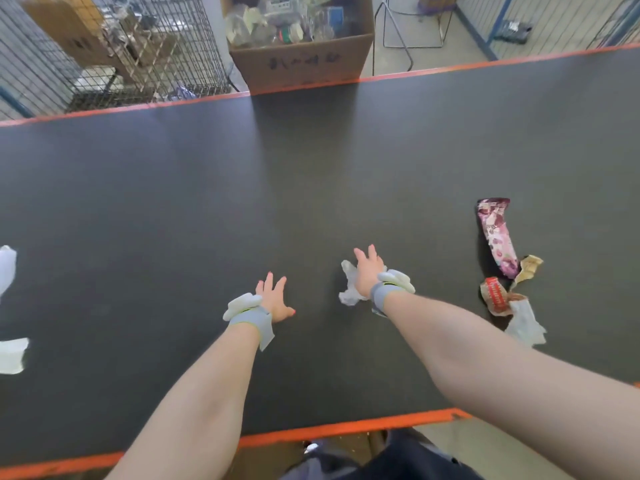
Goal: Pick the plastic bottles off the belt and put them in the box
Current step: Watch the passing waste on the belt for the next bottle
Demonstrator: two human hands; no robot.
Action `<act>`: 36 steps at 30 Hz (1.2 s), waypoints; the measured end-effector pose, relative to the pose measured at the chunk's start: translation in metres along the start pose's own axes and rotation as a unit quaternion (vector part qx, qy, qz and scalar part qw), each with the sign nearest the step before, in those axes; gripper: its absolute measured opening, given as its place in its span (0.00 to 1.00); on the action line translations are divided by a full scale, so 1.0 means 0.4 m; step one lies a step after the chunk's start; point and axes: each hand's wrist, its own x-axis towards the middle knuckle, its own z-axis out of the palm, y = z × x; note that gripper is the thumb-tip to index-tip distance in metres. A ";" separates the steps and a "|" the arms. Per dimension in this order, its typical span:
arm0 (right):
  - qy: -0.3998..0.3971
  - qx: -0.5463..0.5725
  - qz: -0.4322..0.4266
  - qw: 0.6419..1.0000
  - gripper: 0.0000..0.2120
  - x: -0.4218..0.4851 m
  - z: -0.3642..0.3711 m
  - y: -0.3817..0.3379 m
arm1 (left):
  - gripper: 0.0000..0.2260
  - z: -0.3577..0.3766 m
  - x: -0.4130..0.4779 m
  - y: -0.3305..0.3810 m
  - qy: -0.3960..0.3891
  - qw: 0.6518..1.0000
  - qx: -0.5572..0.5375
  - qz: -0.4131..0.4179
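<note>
Head view — both arms stretched forward over the dark belt [311, 174]. Left hand [275, 299] fingers spread, holding nothing, hovering over bare belt. Right hand [367, 271] also spread-fingered, reaching over a crumpled clear plastic scrap [348, 289] that pokes out on its left side; contact with it cannot be told.

No whole plastic bottle plain on the belt within reach. To the right of the right hand, well apart: purple wrapper [497, 237], long axis running away from the person, then a red-lettered paper wrapper [495, 299] and clear film [524, 323]. At far left edge, white scraps [7, 271] — blurred, kind unclear.

Cardboard box [301, 60] straight ahead beyond the far orange rim [485, 65], already holding clear bottles [273, 26].

Judgement: the clear scrap lies nearest the right hand, so that hand better placed; box dead ahead across the belt's width, a forward carry or toss.
</note>
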 end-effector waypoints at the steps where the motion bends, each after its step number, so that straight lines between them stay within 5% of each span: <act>1: 0.004 0.017 -0.001 1.000 0.44 -0.004 -0.005 -0.010 | 0.39 -0.001 -0.005 -0.009 0.019 1.000 -0.008 -0.006; 5: 0.016 -0.075 -0.055 0.996 0.36 -0.014 -0.014 -0.055 | 0.37 -0.015 -0.040 -0.063 0.068 0.995 0.023 -0.066; 11: -0.086 -0.004 -0.171 0.982 0.38 -0.038 0.065 -0.199 | 0.35 -0.020 -0.108 -0.206 0.102 0.977 0.054 -0.178; 16: -0.136 -0.139 -0.081 0.978 0.39 -0.037 0.130 -0.242 | 0.33 -0.007 -0.125 -0.316 0.096 0.984 0.002 -0.153; 18: -0.091 -0.149 -0.055 0.983 0.33 -0.040 0.129 -0.267 | 0.26 -0.013 -0.136 -0.346 0.173 0.978 -0.010 -0.113; 22: -0.049 -0.078 -0.171 0.981 0.34 -0.045 0.100 -0.335 | 0.24 -0.030 -0.147 -0.375 0.267 0.956 -0.020 -0.124; 30: -0.102 0.031 -0.311 0.944 0.53 -0.098 0.107 -0.506 | 0.41 -0.004 -0.168 -0.451 0.183 0.955 -0.008 -0.233; 36: -0.065 -0.122 -0.380 0.914 0.54 -0.082 0.149 -0.545 | 0.43 0.031 -0.078 -0.471 -0.006 0.991 -0.045 -0.127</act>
